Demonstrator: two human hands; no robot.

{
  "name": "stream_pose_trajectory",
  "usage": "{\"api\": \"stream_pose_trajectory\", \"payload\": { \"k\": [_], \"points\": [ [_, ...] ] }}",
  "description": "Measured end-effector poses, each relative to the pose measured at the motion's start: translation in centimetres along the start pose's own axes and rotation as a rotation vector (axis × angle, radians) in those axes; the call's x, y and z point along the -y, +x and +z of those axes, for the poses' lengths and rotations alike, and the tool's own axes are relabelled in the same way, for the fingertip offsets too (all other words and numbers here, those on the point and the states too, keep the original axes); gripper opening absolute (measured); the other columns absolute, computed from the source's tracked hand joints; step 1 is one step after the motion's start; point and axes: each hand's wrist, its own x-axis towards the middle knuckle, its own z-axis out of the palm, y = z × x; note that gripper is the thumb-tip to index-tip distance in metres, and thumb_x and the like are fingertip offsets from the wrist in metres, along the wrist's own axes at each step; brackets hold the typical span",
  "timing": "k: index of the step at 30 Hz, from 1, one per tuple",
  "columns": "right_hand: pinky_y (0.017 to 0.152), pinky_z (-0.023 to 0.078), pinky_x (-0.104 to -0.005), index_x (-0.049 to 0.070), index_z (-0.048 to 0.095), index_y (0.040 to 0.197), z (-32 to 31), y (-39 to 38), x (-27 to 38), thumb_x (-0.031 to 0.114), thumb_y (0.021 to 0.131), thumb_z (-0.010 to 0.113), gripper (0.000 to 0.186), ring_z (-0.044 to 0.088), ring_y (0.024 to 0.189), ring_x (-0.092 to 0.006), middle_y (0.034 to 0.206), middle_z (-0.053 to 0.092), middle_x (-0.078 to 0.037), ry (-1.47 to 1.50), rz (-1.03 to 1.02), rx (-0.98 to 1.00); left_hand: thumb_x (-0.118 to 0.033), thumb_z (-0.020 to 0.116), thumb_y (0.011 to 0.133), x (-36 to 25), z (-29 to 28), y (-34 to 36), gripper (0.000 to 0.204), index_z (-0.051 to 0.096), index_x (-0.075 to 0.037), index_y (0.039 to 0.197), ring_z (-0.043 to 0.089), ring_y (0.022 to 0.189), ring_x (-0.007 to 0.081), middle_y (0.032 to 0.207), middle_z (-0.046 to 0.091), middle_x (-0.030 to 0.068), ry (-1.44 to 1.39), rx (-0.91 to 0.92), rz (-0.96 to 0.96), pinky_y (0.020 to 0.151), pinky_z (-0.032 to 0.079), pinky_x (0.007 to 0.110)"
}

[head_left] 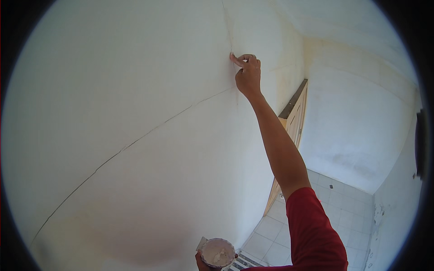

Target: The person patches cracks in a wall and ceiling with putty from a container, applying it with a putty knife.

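Note:
My right hand [249, 76] reaches up to a pale wall [113, 81], its thumb tip touching a thin vertical crack [229, 36]. The fingers are curled in; whatever they may hold is too small to make out. Low in the picture, my left hand [200, 262] grips a round tub [218, 253] of whitish paste from its left side. A flat, pale blade [201, 243], like a putty knife's, sticks up beside the tub's rim at that hand. A second, long crack [156, 127] slants from lower left up toward my right wrist.
A wooden door [296, 115] stands to the right of my arm. Beyond lie a tiled floor [266, 232] and a stained far wall [352, 117]. A striped, slatted thing [244, 261] is below, right of the tub. A dark object [420, 144] hangs at the right edge.

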Motion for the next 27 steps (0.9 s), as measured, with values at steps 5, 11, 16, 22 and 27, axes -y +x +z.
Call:
{"api": "stream_pose_trajectory", "payload": {
  "k": [5, 11, 16, 22, 27],
  "points": [
    [0.082, 0.047, -0.0378, 0.024, 0.069, 0.126, -0.3, 1.4, -1.2, -0.014, 0.073, 0.051, 0.068, 0.051, 0.102, -0.0299, 0.115, 0.054, -0.011, 0.04, 0.046, -0.1, -0.073, 0.048, 0.08, 0.2, -0.3, 0.2, 0.086, 0.05, -0.006, 0.134, 0.054, 0.117, 0.05, 0.13, 0.055, 0.0201, -0.015, 0.039, -0.061, 0.101, 0.038, 0.07],
    [0.08, 0.045, -0.0376, 0.025, 0.07, 0.123, -0.4, 1.0, -0.6, -0.014, 0.074, 0.051, 0.066, 0.051, 0.102, -0.0287, 0.117, 0.054, -0.01, 0.012, -0.067, -0.036, -0.067, 0.049, 0.082, 0.6, 1.2, -0.5, 0.081, 0.048, -0.008, 0.137, 0.053, 0.12, 0.0468, 0.133, 0.055, 0.0191, -0.015, -0.097, -0.006, 0.102, 0.04, 0.068],
    [0.093, 0.045, -0.0438, 0.018, 0.071, 0.123, -1.2, 5.4, -1.3, 0.005, 0.079, 0.053, 0.049, 0.045, 0.114, -0.0322, 0.126, 0.05, -0.015, 0.078, 0.054, -0.161, -0.058, 0.051, 0.086, 0.2, 4.1, -1.6, 0.072, 0.047, -0.011, 0.139, 0.053, 0.123, 0.0403, 0.135, 0.055, 0.0164, -0.003, -0.269, 0.02, 0.103, 0.043, 0.064],
    [0.115, 0.017, -0.0558, 0.017, 0.048, 0.146, -0.4, 11.0, 1.4, 0.039, 0.091, 0.039, 0.061, 0.009, 0.148, -0.0401, 0.158, 0.02, -0.024, 0.317, 0.244, 0.088, -0.057, 0.054, 0.087, 0.4, 1.8, -0.7, 0.069, 0.049, -0.009, 0.136, 0.055, 0.121, 0.0395, 0.132, 0.057, 0.0161, -0.078, -0.145, 0.068, 0.103, 0.044, 0.062],
    [0.115, 0.013, -0.0621, 0.026, 0.043, 0.149, 0.5, 12.7, 3.2, 0.04, 0.094, 0.035, 0.057, 0.002, 0.15, -0.0386, 0.159, 0.016, -0.026, 0.276, 0.287, 0.142, -0.056, 0.055, 0.087, -0.2, 2.8, -1.0, 0.067, 0.049, -0.011, 0.136, 0.055, 0.121, 0.0391, 0.132, 0.057, 0.0153, -0.067, -0.209, 0.092, 0.102, 0.045, 0.062]
  ]
}}
